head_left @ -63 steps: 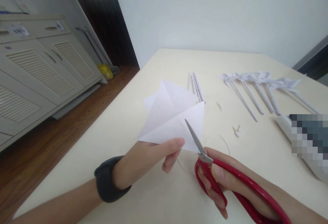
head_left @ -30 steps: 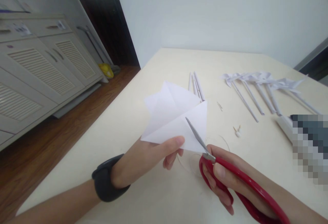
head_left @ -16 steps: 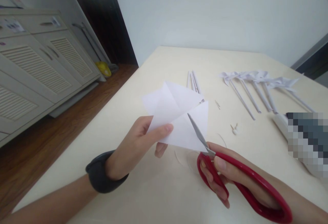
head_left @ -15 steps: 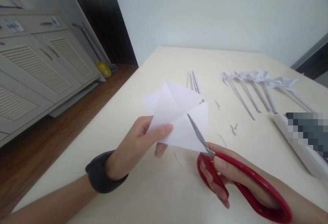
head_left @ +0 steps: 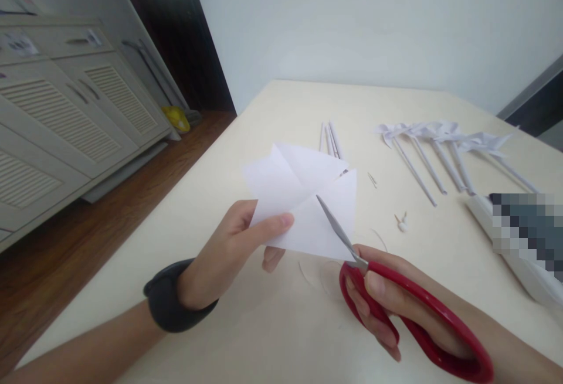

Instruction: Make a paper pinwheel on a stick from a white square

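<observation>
My left hand (head_left: 246, 243) pinches a creased sheet of white paper (head_left: 281, 190) near its lower edge, thumb on top and fingers underneath. A slit runs into the paper from its right side. My right hand (head_left: 387, 296) grips red-handled scissors (head_left: 417, 284), with fingers through the loops. One blade lies across the face of the paper, its tip near the inner end of the slit; the other blade is hidden behind the sheet.
Several white paper pinwheels (head_left: 440, 133) on rolled sticks lie at the right rear. Beyond the sheet are rolled paper sticks (head_left: 333, 138). Thin pins (head_left: 372, 180), small white-tipped pieces (head_left: 402, 224) and a curved thread (head_left: 379, 239) rest nearby. A white box-like object (head_left: 510, 255) stands at right.
The paper's upper left flap has lowered and flattened a little. Both hands, with sheet and scissors, have shifted very slightly left; the scissors' grip loops look slightly closer together.
</observation>
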`<action>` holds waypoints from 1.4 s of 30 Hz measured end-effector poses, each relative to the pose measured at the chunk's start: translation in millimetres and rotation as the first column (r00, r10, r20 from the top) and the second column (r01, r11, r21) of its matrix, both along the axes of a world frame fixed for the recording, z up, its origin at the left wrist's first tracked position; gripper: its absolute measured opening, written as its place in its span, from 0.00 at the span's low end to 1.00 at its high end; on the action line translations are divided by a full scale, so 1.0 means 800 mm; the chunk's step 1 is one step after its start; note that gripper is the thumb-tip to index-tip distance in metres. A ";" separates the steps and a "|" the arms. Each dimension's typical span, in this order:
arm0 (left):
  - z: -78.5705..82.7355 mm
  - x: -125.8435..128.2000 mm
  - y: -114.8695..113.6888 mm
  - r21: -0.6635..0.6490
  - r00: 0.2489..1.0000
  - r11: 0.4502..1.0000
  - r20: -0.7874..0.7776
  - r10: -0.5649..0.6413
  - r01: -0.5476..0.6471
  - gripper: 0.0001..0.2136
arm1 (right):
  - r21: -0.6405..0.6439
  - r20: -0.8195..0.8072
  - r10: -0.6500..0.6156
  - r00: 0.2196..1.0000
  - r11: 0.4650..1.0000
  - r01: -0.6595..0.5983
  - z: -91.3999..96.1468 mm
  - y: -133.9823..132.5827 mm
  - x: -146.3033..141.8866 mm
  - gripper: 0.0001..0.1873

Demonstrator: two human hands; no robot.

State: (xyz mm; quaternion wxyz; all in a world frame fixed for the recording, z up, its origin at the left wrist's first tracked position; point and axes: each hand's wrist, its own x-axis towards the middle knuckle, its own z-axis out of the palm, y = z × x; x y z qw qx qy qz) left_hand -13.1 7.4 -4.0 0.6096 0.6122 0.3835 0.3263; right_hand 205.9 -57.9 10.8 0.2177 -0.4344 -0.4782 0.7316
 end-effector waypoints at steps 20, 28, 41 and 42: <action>-0.001 0.001 -0.002 0.007 0.998 0.999 -0.053 -0.041 0.041 0.18 | 0.021 -0.010 0.014 1.000 1.000 -0.014 0.003 0.002 -0.001 0.16; 0.000 0.002 -0.003 0.011 0.996 0.998 -0.066 -0.058 0.058 0.18 | 0.033 0.015 0.029 0.999 0.999 -0.030 0.000 0.002 0.002 0.17; 0.001 0.004 -0.004 0.018 0.991 0.996 -0.099 -0.089 0.091 0.19 | 0.047 0.053 0.033 0.998 0.998 -0.036 0.005 0.003 -0.001 0.17; 0.001 0.003 -0.004 0.012 0.992 0.996 -0.093 -0.089 0.090 0.19 | 0.043 0.055 0.034 0.998 0.998 -0.036 0.004 0.004 -0.001 0.17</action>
